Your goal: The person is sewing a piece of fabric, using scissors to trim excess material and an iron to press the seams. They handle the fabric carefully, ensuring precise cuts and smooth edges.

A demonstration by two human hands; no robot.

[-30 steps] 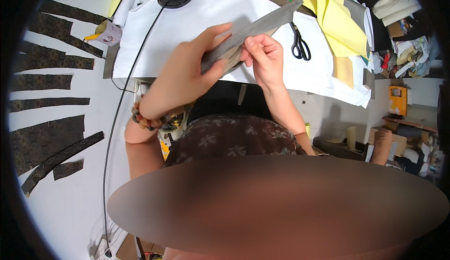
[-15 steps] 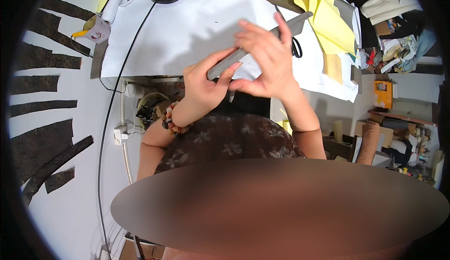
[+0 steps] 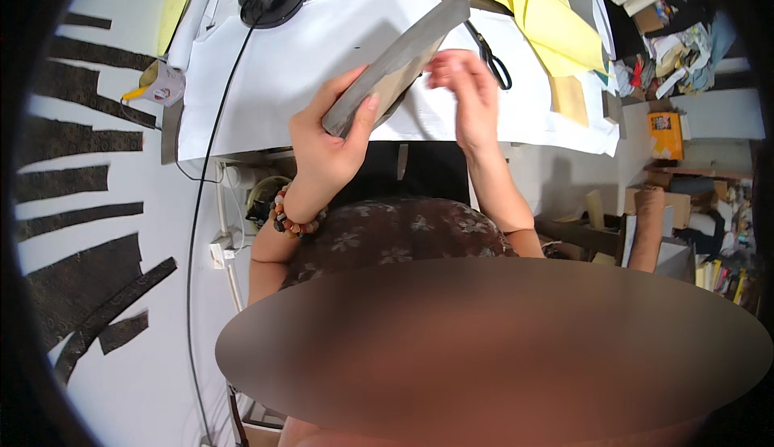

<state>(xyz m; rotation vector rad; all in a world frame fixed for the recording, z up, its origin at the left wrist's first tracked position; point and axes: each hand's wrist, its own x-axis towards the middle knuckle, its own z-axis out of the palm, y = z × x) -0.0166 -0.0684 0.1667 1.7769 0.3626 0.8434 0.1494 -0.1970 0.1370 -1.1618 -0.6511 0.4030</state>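
Note:
My left hand (image 3: 326,137) grips the lower end of a long, flat grey piece (image 3: 403,56), with the thumb on its near side and the fingers behind. The piece is tilted, rising to the upper right above the table; a beige face shows on its near side. Its material I cannot make out. My right hand (image 3: 472,100) is just right of the piece, its fingers bent toward the piece's edge and blurred at the tips. Whether they touch it or pinch something is unclear. Beyond that hand, black-handled scissors (image 3: 493,62) lie on the white paper (image 3: 266,84).
A black glossy device (image 3: 282,0) with a trailing cable (image 3: 222,108) stands at the far left. Yellow sheets (image 3: 540,24) lie at the right. Dark patterned strips (image 3: 76,141) lie on the white surface at left, near a cup (image 3: 165,84). Clutter fills the right side.
The right hand has come off the grey piece's upper face and moved to its right. The piece has turned steeper, showing its beige side. The view has shifted slightly.

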